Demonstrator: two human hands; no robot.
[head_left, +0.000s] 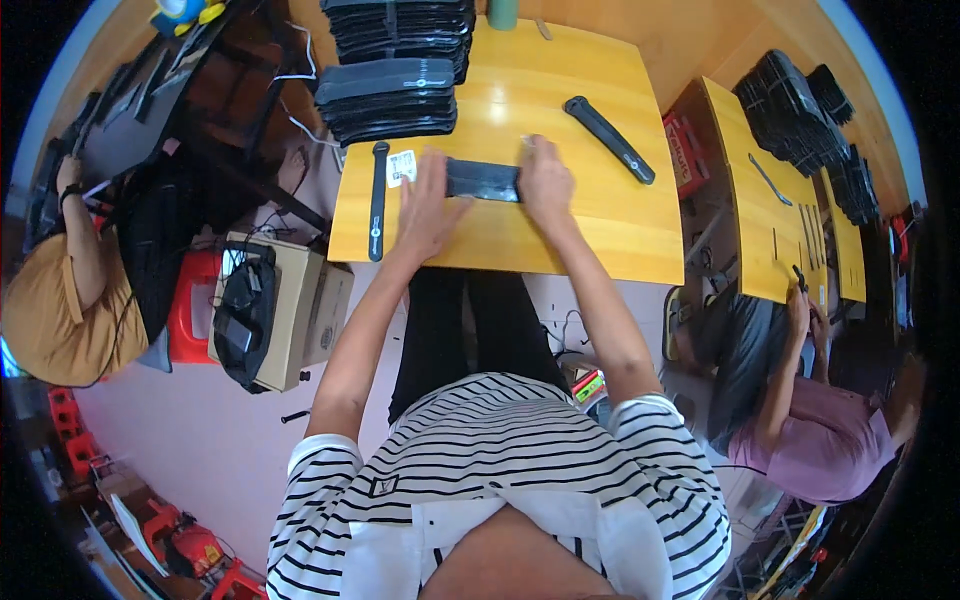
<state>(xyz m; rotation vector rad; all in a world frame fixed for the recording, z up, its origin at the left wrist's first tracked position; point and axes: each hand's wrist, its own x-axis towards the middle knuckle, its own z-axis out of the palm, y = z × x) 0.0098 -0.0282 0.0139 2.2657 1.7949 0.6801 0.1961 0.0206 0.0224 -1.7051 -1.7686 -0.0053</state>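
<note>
A flat black packet in shiny clear plastic [485, 181] lies on the yellow table in front of me. My left hand [426, 208] holds its left end, thumb along the near edge. At the right end, my right hand [546, 187] grips the packet with bent fingers. A white label with printed marks [401, 167] sits beside my left fingers. Left of that lies a narrow black strap with a rounded, slotted end [377, 205]. A similar black strap [610, 140] lies slanted to the right of my right hand.
Stacks of black wrapped packets [388, 105] stand at the table's far left. A green cylindrical object [502, 14] is at the far edge. At right, a person in pink [815, 440] works at another yellow table [755, 235]. A cardboard box [290, 310] stands on the left floor.
</note>
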